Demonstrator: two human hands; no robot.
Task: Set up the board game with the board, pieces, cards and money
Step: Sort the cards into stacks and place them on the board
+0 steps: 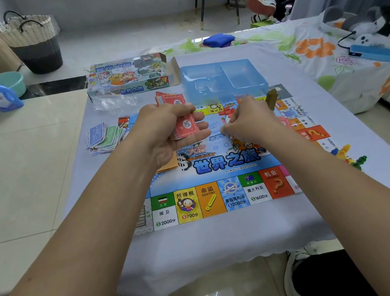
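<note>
The left hand point(165, 129) holds a stack of red paper cards point(185, 126) over the colourful square game board point(218, 169), fingers clamped on it; right hand point(249, 123) fingers curled together, contents hidden; loose paper money point(103, 137) lies left on the worktop.

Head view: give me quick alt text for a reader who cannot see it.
A person's left hand grips a stack of red cards above the game board while the right hand pinches near them. Paper money lies left of the board, a clear blue tray behind it.
</note>
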